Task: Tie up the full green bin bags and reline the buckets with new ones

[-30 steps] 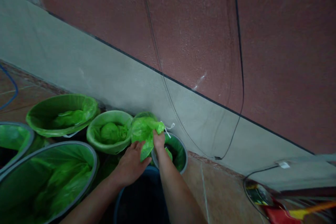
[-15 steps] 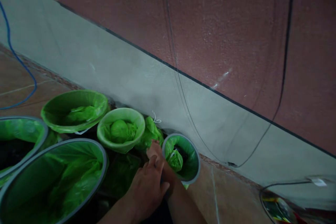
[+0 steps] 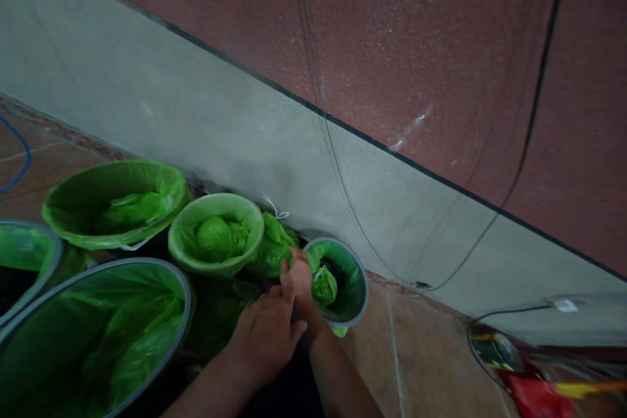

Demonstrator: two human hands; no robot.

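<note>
In the head view, your right hand [image 3: 300,277] is at the green bag [image 3: 272,245], between the pale-green bin [image 3: 208,266] and small grey-rimmed bin [image 3: 356,284]; I can't tell its grip. Your left hand [image 3: 262,332] looks released; guide the bag gently.

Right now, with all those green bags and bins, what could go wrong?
The right hand is so close to the small grey-rimmed bin that it might knock it over. The crumpled green bag beside that bin looks thin, so it could tear if pulled hard. The black cable loops low near the floor and could perhaps trip someone.
</note>
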